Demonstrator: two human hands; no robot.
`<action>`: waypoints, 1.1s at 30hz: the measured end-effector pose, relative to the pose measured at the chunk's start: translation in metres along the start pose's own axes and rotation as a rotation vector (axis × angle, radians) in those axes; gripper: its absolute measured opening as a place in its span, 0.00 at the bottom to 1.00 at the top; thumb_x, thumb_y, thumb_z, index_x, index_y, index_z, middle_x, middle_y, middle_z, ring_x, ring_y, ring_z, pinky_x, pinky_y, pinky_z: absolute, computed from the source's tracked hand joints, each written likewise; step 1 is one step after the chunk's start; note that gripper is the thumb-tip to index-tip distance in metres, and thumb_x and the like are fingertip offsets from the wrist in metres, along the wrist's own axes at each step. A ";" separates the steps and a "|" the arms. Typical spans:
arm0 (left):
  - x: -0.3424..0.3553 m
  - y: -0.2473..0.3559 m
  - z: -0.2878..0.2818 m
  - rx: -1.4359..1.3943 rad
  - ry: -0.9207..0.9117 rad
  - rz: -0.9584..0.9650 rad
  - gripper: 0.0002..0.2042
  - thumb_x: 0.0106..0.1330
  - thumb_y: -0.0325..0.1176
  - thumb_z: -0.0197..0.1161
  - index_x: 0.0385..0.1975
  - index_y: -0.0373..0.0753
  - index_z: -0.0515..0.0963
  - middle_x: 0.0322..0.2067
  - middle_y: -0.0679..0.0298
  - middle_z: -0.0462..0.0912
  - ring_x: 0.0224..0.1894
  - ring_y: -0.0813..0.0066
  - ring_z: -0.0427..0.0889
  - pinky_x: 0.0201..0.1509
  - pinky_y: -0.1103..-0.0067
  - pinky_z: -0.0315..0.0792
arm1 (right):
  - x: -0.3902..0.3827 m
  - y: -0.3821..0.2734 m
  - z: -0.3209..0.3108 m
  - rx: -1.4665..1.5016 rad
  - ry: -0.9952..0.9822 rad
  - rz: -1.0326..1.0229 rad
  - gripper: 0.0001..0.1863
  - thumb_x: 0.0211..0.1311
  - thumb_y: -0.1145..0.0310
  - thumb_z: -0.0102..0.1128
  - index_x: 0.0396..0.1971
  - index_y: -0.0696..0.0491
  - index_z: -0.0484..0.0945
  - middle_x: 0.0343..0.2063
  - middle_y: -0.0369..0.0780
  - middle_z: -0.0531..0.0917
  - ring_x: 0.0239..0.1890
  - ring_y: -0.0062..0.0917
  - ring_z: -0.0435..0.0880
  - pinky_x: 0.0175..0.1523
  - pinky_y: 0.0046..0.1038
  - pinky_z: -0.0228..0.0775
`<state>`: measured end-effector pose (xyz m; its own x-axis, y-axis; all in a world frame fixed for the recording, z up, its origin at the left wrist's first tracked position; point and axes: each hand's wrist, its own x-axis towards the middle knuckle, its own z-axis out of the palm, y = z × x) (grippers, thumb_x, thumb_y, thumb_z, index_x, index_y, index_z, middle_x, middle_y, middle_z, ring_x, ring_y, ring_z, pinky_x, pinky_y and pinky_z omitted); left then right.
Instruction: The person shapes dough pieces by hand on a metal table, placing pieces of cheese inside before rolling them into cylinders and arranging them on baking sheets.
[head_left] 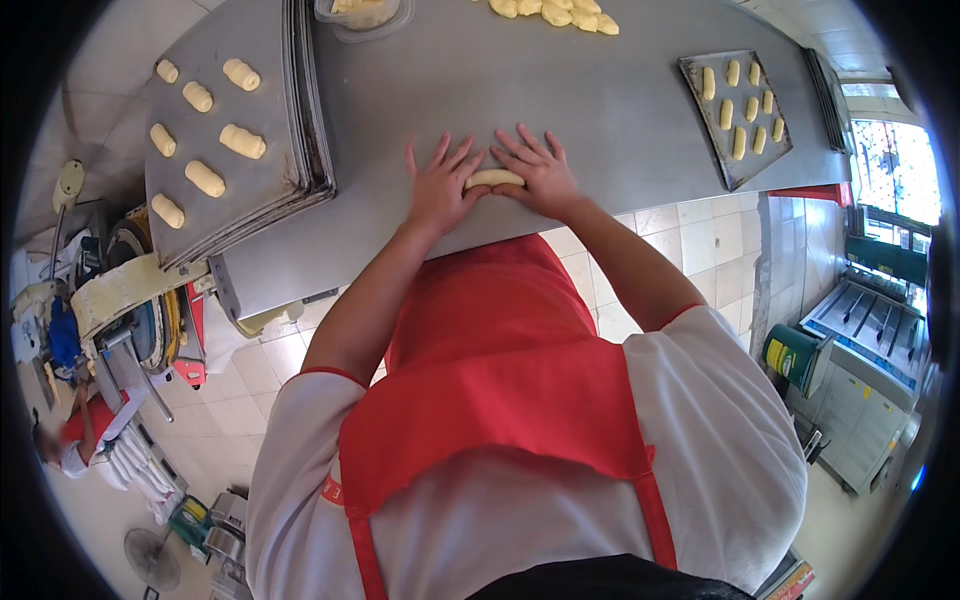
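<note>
A short, slightly curved roll of pale dough lies near the front edge of the steel table. My left hand touches its left end and my right hand its right end. Both thumbs point inward along the near side of the roll, almost meeting. The other fingers of each hand are stretched out and spread, pointing away from me. Neither hand is closed around the dough; its ends are partly covered by my hands.
Stacked baking trays at the left carry several thick dough rolls. Another tray of slim rolls lies at the right. More dough pieces and a clear plastic tub are at the far side. Another person stands far left.
</note>
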<state>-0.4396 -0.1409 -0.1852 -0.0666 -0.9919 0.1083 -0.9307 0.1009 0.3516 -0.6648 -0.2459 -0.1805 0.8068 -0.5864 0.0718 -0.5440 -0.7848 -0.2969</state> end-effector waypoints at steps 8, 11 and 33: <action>-0.006 0.007 -0.001 -0.088 0.012 0.044 0.25 0.70 0.56 0.69 0.63 0.53 0.86 0.76 0.71 0.74 0.83 0.63 0.61 0.80 0.32 0.28 | -0.015 -0.006 0.003 0.057 0.029 0.006 0.33 0.66 0.37 0.69 0.68 0.35 0.82 0.81 0.30 0.64 0.84 0.37 0.57 0.82 0.62 0.45; -0.015 0.011 -0.006 -0.096 -0.068 0.028 0.26 0.69 0.54 0.71 0.64 0.52 0.84 0.75 0.70 0.75 0.82 0.62 0.63 0.81 0.34 0.28 | -0.025 -0.010 -0.008 0.115 -0.016 0.028 0.33 0.63 0.42 0.73 0.67 0.35 0.83 0.82 0.29 0.64 0.84 0.38 0.56 0.82 0.61 0.45; -0.042 0.044 -0.011 -0.571 0.059 -0.308 0.34 0.62 0.27 0.77 0.69 0.37 0.71 0.52 0.52 0.89 0.53 0.60 0.90 0.55 0.66 0.84 | -0.050 -0.032 -0.018 0.492 0.224 0.012 0.32 0.59 0.76 0.68 0.66 0.49 0.77 0.59 0.47 0.82 0.61 0.46 0.79 0.70 0.48 0.67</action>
<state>-0.4739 -0.0944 -0.1642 0.2078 -0.9777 -0.0314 -0.5653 -0.1463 0.8118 -0.6923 -0.1950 -0.1580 0.7032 -0.6652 0.2511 -0.3372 -0.6229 -0.7058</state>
